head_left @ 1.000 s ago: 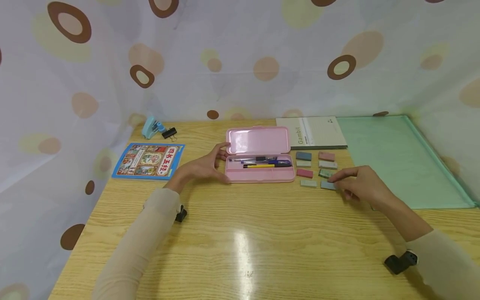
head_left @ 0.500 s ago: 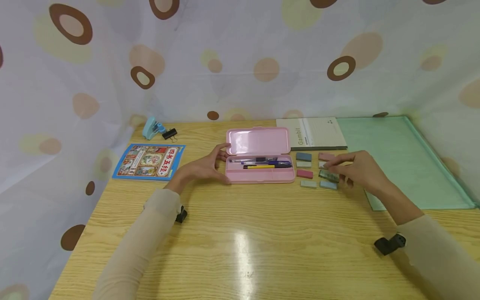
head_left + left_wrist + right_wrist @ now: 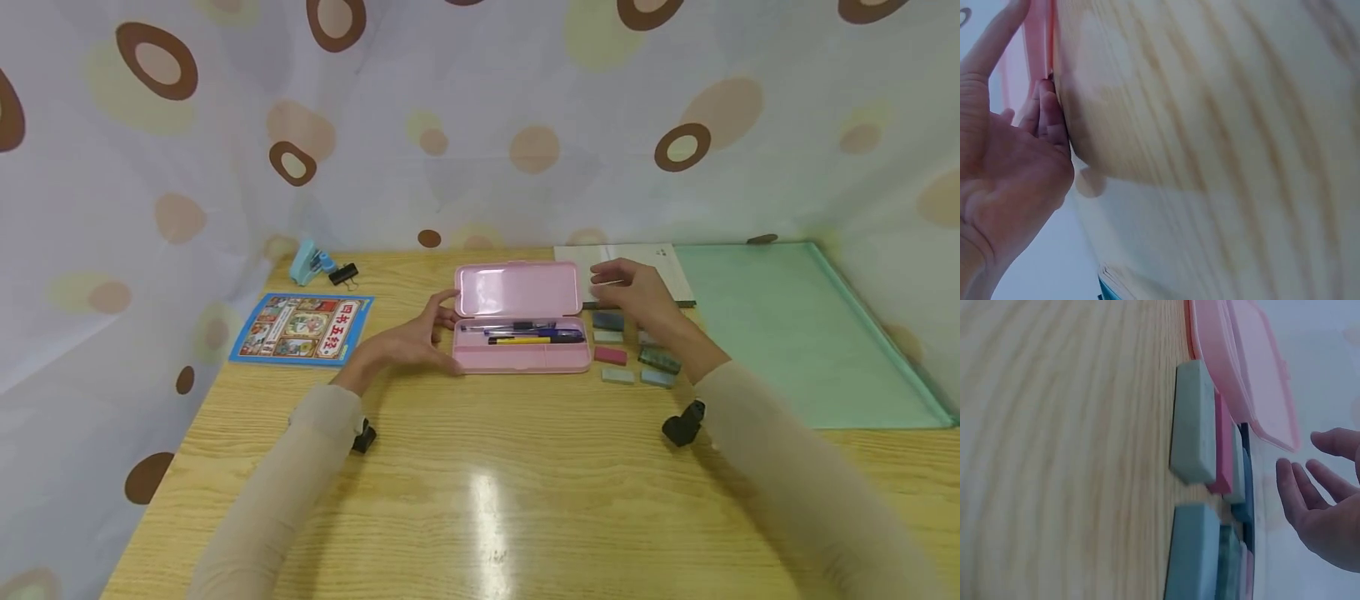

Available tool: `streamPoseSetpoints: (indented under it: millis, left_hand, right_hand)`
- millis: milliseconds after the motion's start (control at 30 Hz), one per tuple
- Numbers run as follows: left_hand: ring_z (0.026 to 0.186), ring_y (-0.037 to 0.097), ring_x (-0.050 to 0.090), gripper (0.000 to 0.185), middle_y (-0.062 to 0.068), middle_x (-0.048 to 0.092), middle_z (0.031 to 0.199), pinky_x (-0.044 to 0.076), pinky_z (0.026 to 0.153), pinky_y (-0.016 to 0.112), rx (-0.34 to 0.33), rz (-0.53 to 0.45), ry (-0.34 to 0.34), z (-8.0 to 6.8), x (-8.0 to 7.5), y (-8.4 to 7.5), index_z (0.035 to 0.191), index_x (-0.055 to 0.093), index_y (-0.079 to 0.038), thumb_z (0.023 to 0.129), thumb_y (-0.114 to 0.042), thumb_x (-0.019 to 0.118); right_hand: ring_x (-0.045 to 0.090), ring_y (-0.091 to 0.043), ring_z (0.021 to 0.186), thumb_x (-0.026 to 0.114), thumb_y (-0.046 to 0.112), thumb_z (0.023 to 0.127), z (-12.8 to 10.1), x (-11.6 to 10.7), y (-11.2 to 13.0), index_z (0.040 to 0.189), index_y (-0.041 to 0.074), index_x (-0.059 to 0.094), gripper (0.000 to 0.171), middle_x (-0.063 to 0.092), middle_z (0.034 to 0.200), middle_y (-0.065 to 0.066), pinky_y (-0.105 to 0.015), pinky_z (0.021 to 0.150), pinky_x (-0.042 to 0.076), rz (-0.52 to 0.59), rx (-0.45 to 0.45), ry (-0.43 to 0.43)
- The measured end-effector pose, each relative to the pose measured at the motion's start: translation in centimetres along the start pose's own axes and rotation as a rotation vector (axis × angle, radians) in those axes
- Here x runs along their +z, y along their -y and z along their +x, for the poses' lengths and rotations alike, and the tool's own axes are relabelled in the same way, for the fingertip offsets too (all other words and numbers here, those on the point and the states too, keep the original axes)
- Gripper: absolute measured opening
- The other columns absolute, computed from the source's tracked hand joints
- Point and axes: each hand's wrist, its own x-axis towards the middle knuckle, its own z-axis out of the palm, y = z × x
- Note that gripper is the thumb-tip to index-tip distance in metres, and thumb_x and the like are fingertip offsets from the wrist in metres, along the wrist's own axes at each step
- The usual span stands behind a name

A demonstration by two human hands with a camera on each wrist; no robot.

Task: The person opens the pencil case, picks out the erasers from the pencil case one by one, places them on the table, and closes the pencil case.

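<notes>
A pink pencil case (image 3: 498,359) lies with its lid (image 3: 517,287) folded back. Several pens (image 3: 534,337), one of them yellow and black, are in its rear compartment. My left hand (image 3: 408,340) holds the left end, thumb at the front corner and fingers by the hinge. Over the notebook, my right hand (image 3: 641,296) hovers beside the lid's right edge. Its fingers are spread and hold nothing in the right wrist view. Small eraser-like blocks sit right of the case, including a red block (image 3: 611,356), a dark green block (image 3: 660,360) and a light blue block (image 3: 657,378). The hand and forearm hide some blocks.
A notebook (image 3: 577,255) lies behind the blocks, beside a pale green mat (image 3: 810,333). To the left are a blue-edged booklet (image 3: 300,329), a light blue stapler-like item (image 3: 306,262) and a black binder clip (image 3: 344,273). A patterned curtain (image 3: 480,192) borders the table.
My right hand has moved from the light blue block, leftward and back over the notebook beside the lid. My left hand stays on the case. The head view has tipped up slightly.
</notes>
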Motion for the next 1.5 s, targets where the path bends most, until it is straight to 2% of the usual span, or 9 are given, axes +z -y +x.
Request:
streamPoseSetpoints:
  millis: [267,433,633,833,933,1100,1267,1400,1500]
  left_hand:
    - [0.143,0.027,0.041,0.13,0.009,0.038,0.156,0.035,0.118,0.046,0.005,-0.011,-0.029,-0.2,0.3,-0.8,0.166,-0.005,-0.022,0.08,-0.018,0.092]
    - [0.143,0.031,0.04,0.117,0.014,0.034,0.155,0.034,0.12,0.044,-0.047,0.013,-0.029,-0.6,0.7,-0.8,0.163,0.009,-0.005,0.08,-0.018,0.091]
    - [0.141,0.031,0.035,0.097,0.014,0.03,0.15,0.034,0.12,0.044,-0.061,0.089,-0.003,-0.7,0.9,-0.5,0.154,0.032,-0.005,0.08,-0.023,0.092]
    - [0.14,0.03,0.034,0.095,0.013,0.032,0.148,0.033,0.118,0.048,-0.061,0.16,0.007,-0.9,0.6,-0.3,0.153,0.036,-0.011,0.079,-0.03,0.092]
    - [0.138,0.03,0.034,0.096,0.013,0.034,0.147,0.033,0.118,0.048,-0.051,0.179,0.01,-0.9,0.5,-0.2,0.154,0.035,-0.01,0.079,-0.031,0.091]
    - [0.137,0.03,0.036,0.101,0.014,0.035,0.146,0.033,0.117,0.049,-0.051,0.209,0.015,-0.9,0.4,-0.2,0.155,0.032,-0.006,0.079,-0.034,0.092]
    - [0.13,0.03,0.038,0.098,0.013,0.038,0.143,0.036,0.112,0.05,-0.024,0.258,0.016,-0.8,0.4,-0.2,0.153,0.034,-0.009,0.078,-0.035,0.092]
    - [0.13,0.029,0.036,0.095,0.012,0.038,0.142,0.036,0.112,0.049,-0.009,0.285,0.021,-0.6,0.5,-0.1,0.152,0.035,-0.01,0.079,-0.037,0.09]
    - [0.133,0.029,0.035,0.096,0.012,0.037,0.143,0.033,0.114,0.05,-0.008,0.3,0.023,-0.4,0.6,-0.2,0.152,0.035,-0.01,0.079,-0.038,0.09]
  right_hand:
    - [0.056,-0.041,0.131,0.054,0.024,0.107,2.2,1.9,1.1,0.156,0.0,0.039,0.057,0.049,0.148,-0.027,-0.046,0.112,0.045,0.115,0.118,-0.033]
    - [0.055,-0.038,0.13,0.052,0.028,0.108,2.6,2.4,1.4,0.156,-0.002,0.04,0.057,0.049,0.148,-0.027,-0.045,0.112,0.045,0.152,0.147,-0.033]
    - [0.06,-0.025,0.122,0.05,0.033,0.11,2.2,2.4,1.7,0.148,0.0,0.05,0.051,0.058,0.139,-0.017,-0.044,0.112,0.044,0.256,0.067,-0.051]
    - [0.06,-0.016,0.12,0.05,0.034,0.111,1.3,2.5,2.0,0.13,0.002,0.065,0.041,0.064,0.13,-0.004,-0.04,0.113,0.042,0.321,-0.09,-0.012]
    - [0.062,-0.015,0.117,0.053,0.032,0.11,0.7,2.3,2.0,0.123,0.001,0.069,0.037,0.068,0.122,0.0,-0.036,0.11,0.043,0.287,-0.179,0.042]
    - [0.066,-0.014,0.112,0.054,0.025,0.11,-0.4,2.1,2.2,0.121,0.0,0.071,0.032,0.073,0.116,0.0,-0.027,0.1,0.048,0.121,-0.307,0.196]
    - [0.066,-0.018,0.113,0.06,0.023,0.107,-1.3,3.2,2.4,0.118,0.01,0.077,0.024,0.074,0.117,-0.004,-0.037,0.098,0.053,-0.093,-0.365,0.346]
    - [0.062,-0.017,0.118,0.069,0.028,0.102,-1.7,4.4,2.2,0.112,0.023,0.08,0.016,0.073,0.118,0.004,-0.048,0.107,0.046,-0.239,-0.384,0.376]
    - [0.059,-0.02,0.12,0.075,0.022,0.098,-1.8,5.2,1.8,0.11,0.022,0.082,0.014,0.072,0.119,0.004,-0.051,0.107,0.044,-0.261,-0.401,0.386]
